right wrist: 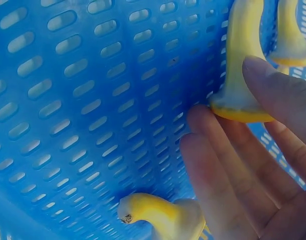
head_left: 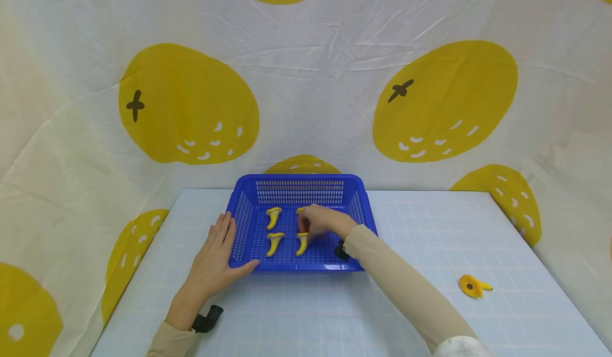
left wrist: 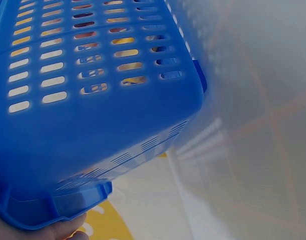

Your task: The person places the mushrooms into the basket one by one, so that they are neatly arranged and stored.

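Note:
A blue plastic basket [head_left: 296, 264] stands on the table, holding several yellow toy mushrooms with curved stalks. My left hand [head_left: 210, 264] rests along its left rim, fingers straight and thumb spread over the near-left corner; some fingertips show under the rim in the left wrist view. Inside the basket, my right hand [head_left: 317, 221] pinches a yellow mushroom [right wrist: 240, 65] in the front row, its thumb on the stalk near the cap and fingers behind. Another mushroom [right wrist: 158, 212] lies close to those fingers, partly hidden in the head view. Two mushrooms [head_left: 273, 217] are in the left column.
One more yellow mushroom [head_left: 473, 286] lies on the table to the right, outside the basket. A pale checked cloth [head_left: 411, 314] covers the table, and a white curtain [head_left: 315, 107] with big yellow fruit prints hangs behind it.

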`<state>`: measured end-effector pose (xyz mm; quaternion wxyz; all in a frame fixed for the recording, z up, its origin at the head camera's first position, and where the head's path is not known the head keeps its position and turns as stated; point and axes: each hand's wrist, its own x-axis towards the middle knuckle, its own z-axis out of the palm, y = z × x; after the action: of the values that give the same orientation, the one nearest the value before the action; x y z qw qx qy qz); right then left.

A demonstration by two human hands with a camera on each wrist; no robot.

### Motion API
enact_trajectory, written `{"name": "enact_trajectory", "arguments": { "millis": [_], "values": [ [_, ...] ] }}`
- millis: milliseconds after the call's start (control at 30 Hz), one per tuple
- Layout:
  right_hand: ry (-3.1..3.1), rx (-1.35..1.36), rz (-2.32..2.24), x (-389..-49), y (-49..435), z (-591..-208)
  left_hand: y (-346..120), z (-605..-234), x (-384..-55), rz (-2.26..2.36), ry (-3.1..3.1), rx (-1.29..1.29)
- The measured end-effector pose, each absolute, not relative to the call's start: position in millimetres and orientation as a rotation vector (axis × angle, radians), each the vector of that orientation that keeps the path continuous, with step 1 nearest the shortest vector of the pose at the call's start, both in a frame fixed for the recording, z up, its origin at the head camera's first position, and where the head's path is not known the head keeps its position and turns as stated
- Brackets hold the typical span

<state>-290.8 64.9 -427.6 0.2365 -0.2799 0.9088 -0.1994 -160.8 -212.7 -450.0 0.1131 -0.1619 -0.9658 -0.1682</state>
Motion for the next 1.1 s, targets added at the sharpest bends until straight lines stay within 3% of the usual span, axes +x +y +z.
{"name": "enact_trajectory", "arguments": {
  "millis": [1100],
  "values": [
    [2.498, -0.765, -0.516, -289.0, 67.9, -426.9, -212.7, -451.4, -161.5, -0.483, -2.803, -0.487]
  ]
}}
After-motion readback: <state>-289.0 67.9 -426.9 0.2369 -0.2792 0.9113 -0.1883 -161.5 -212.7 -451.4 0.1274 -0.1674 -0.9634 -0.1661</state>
